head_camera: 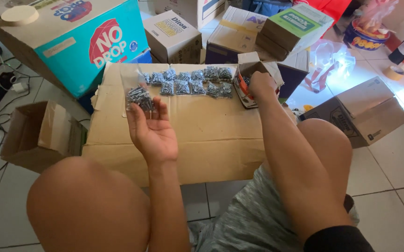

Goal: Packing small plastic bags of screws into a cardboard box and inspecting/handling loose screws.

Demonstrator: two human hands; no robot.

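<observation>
So your left hand [153, 133] has the clear little plastic bag of dark screws [139, 95] pinched at the fingertips, palm up and fingers mostly spread, with the bag hanging upright and its long axis running top to bottom, screws bunched in the lower half. It sits up and left of that palm, over the left part of the flattened cardboard box [202, 135] you're using as a tabletop. Your right hand [261, 84] is off to the right, reaching into the small open carton [253, 74] at the cardboard's far right corner; fingers are buried inside, so I can't tell if it's closed on anything. Between the two hands, along the far edge, there's a row of filled screw bags [190, 81], crinkly and shiny, laid in two loose lines. The left hand is the nearer one to the row's start.
</observation>
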